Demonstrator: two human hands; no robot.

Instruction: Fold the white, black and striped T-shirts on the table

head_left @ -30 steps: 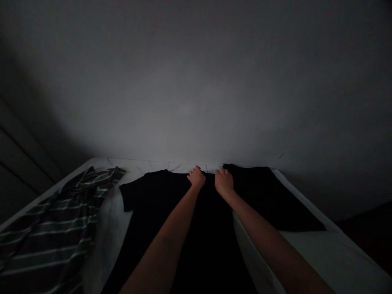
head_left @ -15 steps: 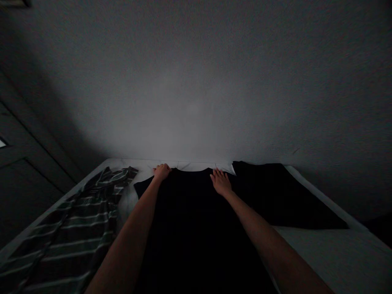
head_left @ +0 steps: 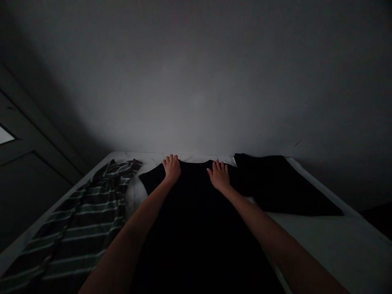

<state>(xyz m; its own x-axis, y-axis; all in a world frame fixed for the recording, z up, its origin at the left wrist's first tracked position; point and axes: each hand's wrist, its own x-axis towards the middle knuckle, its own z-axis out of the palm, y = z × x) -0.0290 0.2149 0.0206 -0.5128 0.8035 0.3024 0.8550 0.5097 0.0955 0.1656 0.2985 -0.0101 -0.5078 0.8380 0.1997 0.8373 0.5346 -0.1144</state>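
Note:
A black T-shirt (head_left: 199, 220) lies spread out in front of me, its neckline toward the wall. Fingers spread, my right hand (head_left: 219, 175) rests flat on the shirt beside the right end of the neckline. My left hand (head_left: 172, 168) lies palm down on the opposite shoulder, its fingers a little bent and reaching over the shirt's top edge. Both forearms stretch across the cloth, and the dim light hides any creases in it.
On the left lies a dark garment with green and white stripes (head_left: 87, 220), somewhat rumpled. Another black garment (head_left: 284, 185) is laid flat at the right. All rest on a pale marble-patterned surface (head_left: 309, 234) against a grey wall (head_left: 196, 81). A panelled door (head_left: 29, 175) stands at far left.
My left hand has moved right along the shoulder, closer to the neckline, and its fingers have come apart from the edge. My right hand stays flat near its place. The view has shifted slightly.

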